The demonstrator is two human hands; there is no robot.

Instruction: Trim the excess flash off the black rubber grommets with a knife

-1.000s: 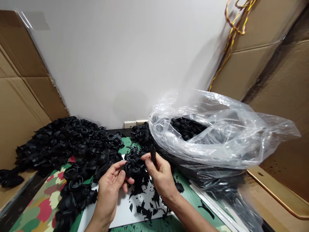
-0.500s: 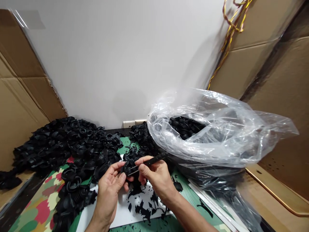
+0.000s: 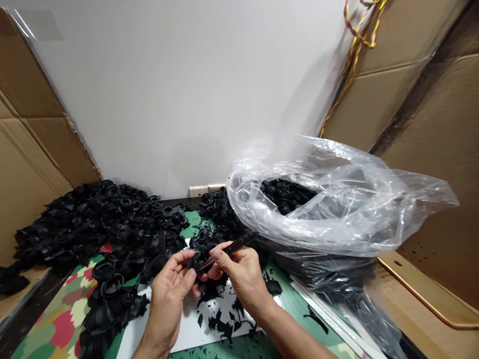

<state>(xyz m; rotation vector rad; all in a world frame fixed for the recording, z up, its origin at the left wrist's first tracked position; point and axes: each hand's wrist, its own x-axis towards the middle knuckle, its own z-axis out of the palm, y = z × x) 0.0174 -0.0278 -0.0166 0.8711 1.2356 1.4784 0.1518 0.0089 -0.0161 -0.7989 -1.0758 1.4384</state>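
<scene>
My left hand (image 3: 170, 291) pinches a small black ribbed rubber boot (image 3: 195, 261) between thumb and fingers, low in the middle of the view. My right hand (image 3: 239, 273) grips a thin black knife-like tool (image 3: 232, 247) that lies slantwise, its tip at the boot and its handle pointing up to the right. Both hands hover over a white board (image 3: 190, 329) strewn with black rubber scraps (image 3: 220, 311).
A big heap of black rubber boots (image 3: 93, 224) spreads over the left of the table. A clear plastic bag (image 3: 337, 199) holding more boots stands at the right. Cardboard boxes (image 3: 419, 99) flank both sides. A camouflage-patterned mat (image 3: 63, 314) covers the table.
The tool stood upright in my right hand a second ago; it has tipped over to lie slantwise with its tip against the boot. Both hands have drawn closer together.
</scene>
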